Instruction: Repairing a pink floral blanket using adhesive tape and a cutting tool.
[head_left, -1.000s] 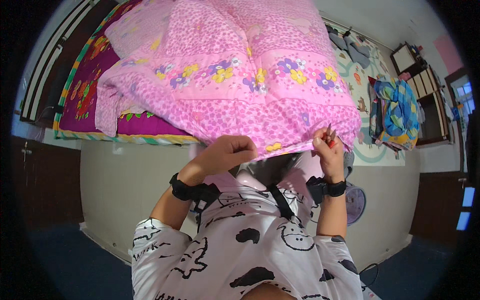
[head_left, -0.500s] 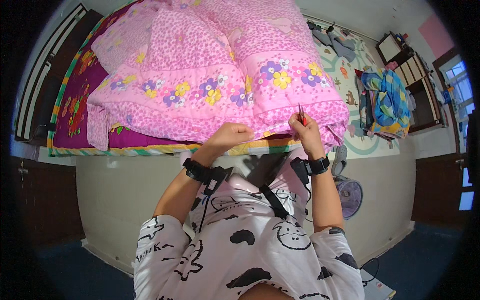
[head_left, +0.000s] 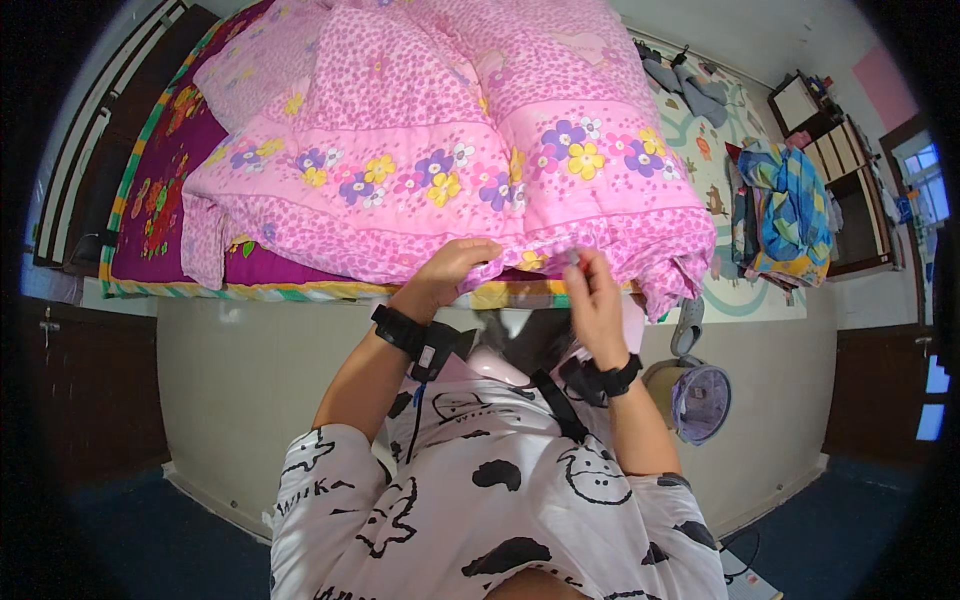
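A pink quilt (head_left: 410, 95) with a flower band is heaped on the bed, its near edge at my hands. My left hand (head_left: 448, 272) is closed on that edge, thumb and fingers pinching the fabric. To its right, my right hand (head_left: 598, 310) is closed around a small pointed tool (head_left: 574, 258) with a red part, apparently small snips. The tool is blurred and mostly covered by the fingers; its tip lies at or just above the quilt's edge. Whether it touches the fabric I cannot tell.
The mattress (head_left: 150, 215) has a maroon flowered cover with a striped border. Folded bedding (head_left: 785, 215) lies on a patterned mat (head_left: 760, 308) at the right. A grey clog (head_left: 688, 328) and a lilac-lined waste bin (head_left: 702, 405) stand by the bed's right corner.
My right hand has moved left and slightly nearer, with the tool turned toward the quilt's edge. My left hand stays at the edge, where fabric now shows bunched beside its fingers.
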